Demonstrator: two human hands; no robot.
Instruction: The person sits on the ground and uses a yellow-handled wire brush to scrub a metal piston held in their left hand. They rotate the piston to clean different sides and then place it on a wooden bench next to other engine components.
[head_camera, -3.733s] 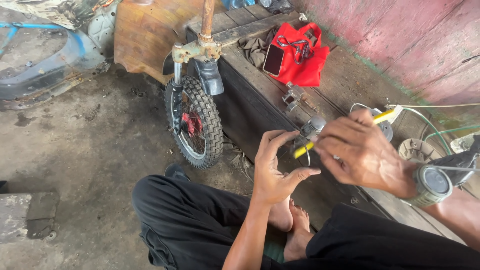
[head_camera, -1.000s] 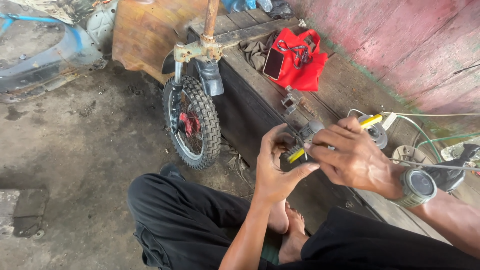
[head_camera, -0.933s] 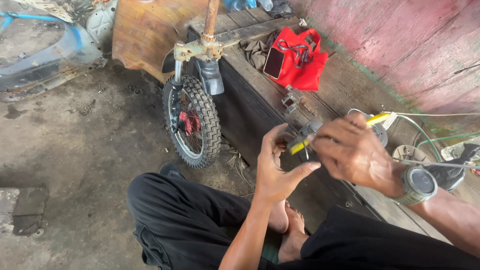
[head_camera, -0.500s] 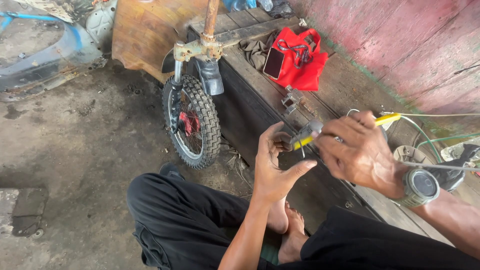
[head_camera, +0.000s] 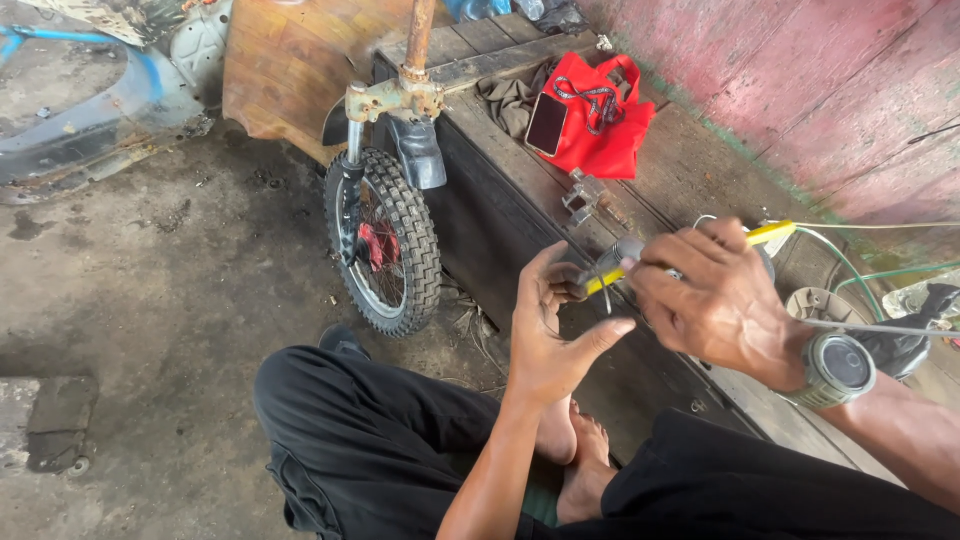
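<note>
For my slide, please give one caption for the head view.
Seated person's right hand works a yellow tool against a small part in the left hand.

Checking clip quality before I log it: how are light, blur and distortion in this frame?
Head view: soft, even daylight, no harsh shadows or glare. The right hand and its yellow tool are slightly motion-blurred; the left hand, wheel and red bag are sharp. Wide-angle stretch shows at the edges, notably along the pink wall. The watch is readable in shape only.
</note>
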